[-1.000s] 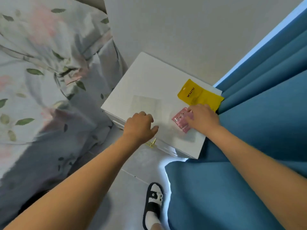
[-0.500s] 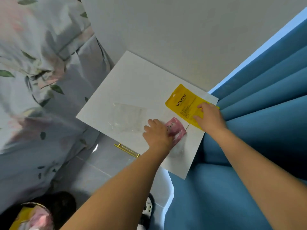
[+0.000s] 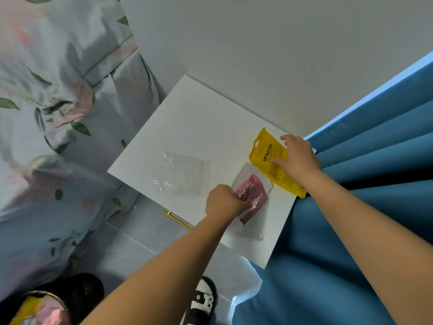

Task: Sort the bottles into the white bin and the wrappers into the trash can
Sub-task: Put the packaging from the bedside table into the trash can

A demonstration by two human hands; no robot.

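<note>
Left hand (image 3: 223, 202) pinching pink wrapper (image 3: 253, 195), right hand (image 3: 298, 158) gripping yellow wrapper (image 3: 269, 158), clear bag (image 3: 185, 174) beside, blue curtain (image 3: 365, 184) crowding nightstand (image 3: 199, 123).

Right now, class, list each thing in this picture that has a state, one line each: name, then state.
Pink wrapper: on the nightstand, crumpled in the left hand's grip.
Yellow wrapper: flat on the nightstand, right hand on it.
Clear wrapper: flat on the nightstand, untouched.
Left hand: curled round the pink wrapper.
Right hand: thumb and fingers at the yellow wrapper's edges.
Trash can: open, wrappers inside.
</note>
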